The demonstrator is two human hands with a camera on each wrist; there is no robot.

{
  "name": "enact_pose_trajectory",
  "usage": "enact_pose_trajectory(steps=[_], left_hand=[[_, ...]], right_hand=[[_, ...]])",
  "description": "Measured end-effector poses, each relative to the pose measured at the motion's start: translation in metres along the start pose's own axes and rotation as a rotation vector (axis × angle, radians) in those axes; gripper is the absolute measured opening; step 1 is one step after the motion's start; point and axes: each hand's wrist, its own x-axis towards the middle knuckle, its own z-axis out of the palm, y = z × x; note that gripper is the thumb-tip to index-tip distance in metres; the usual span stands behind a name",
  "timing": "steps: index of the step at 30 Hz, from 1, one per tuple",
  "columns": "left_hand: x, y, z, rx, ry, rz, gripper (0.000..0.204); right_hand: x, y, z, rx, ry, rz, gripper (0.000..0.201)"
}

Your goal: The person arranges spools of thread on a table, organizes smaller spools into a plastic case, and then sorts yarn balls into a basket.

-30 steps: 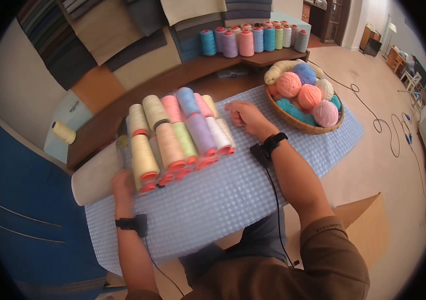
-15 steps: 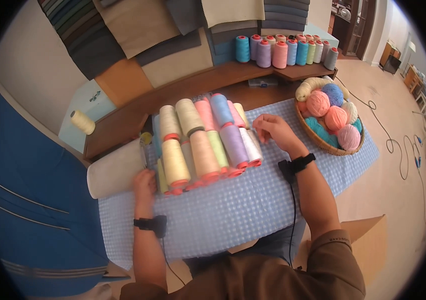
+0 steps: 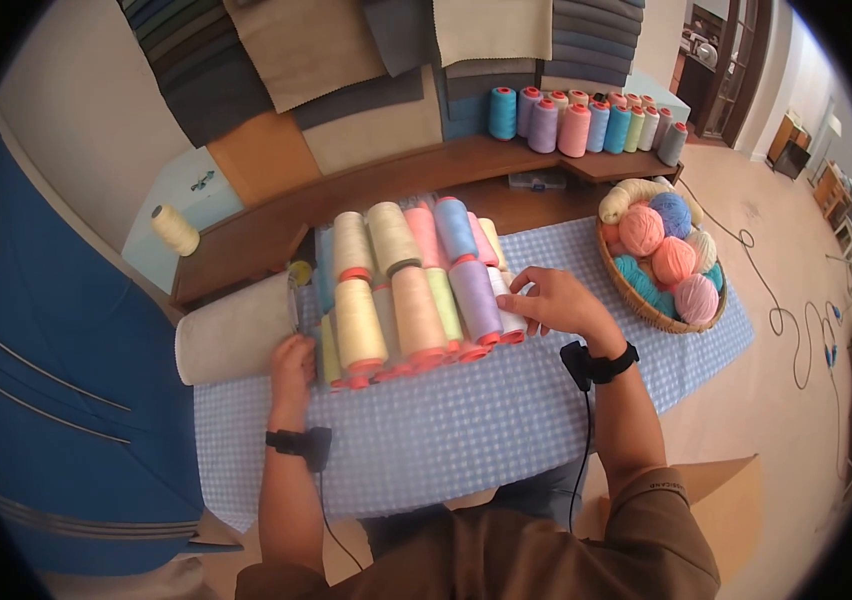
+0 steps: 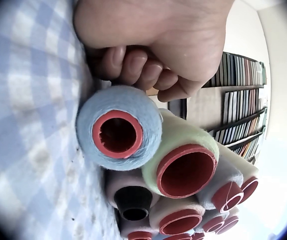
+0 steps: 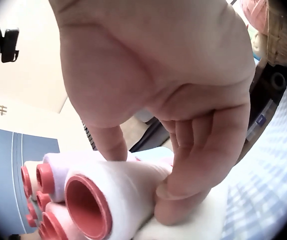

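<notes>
My right hand (image 3: 563, 302) is at the right end of a stack of thread cones. In the right wrist view its thumb and bent fingers span a white thread cone (image 5: 128, 187), gripping it from above. A lilac thread cone (image 3: 477, 300) lies just left of it. At the stack's other end my left hand (image 3: 292, 365) rests on the cloth, fingers curled in and holding nothing. It is right beside a light blue thread cone (image 4: 88, 135) on the bottom row, with a pale green cone (image 4: 183, 137) above that. Pale yellow (image 3: 358, 325) and peach (image 3: 417, 310) cones lie on top.
A pale cylindrical roll (image 3: 236, 335) lies left of the stack on the checked cloth (image 3: 446, 430). To the right stands a wicker basket (image 3: 651, 310) of yarn balls. Behind, a brown shelf (image 3: 386, 215) carries upright cones (image 3: 574, 132); a cream cone (image 3: 175, 231) lies far left.
My right hand has moved from beside the stack onto the white cone at its right end. The left hand has stayed at the left end. The head view has shifted.
</notes>
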Motion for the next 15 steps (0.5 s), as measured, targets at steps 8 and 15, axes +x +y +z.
enact_pose_trajectory(steps=[8, 15], left_hand=[[0.000, 0.000, 0.001, -0.021, 0.004, -0.001, 0.027], [-0.001, 0.002, 0.003, -0.013, 0.010, -0.012, 0.030]], right_hand=[[0.003, 0.007, -0.002, 0.114, -0.101, 0.006, 0.063], [0.012, 0.034, -0.010, 0.187, -0.162, -0.104, 0.074]])
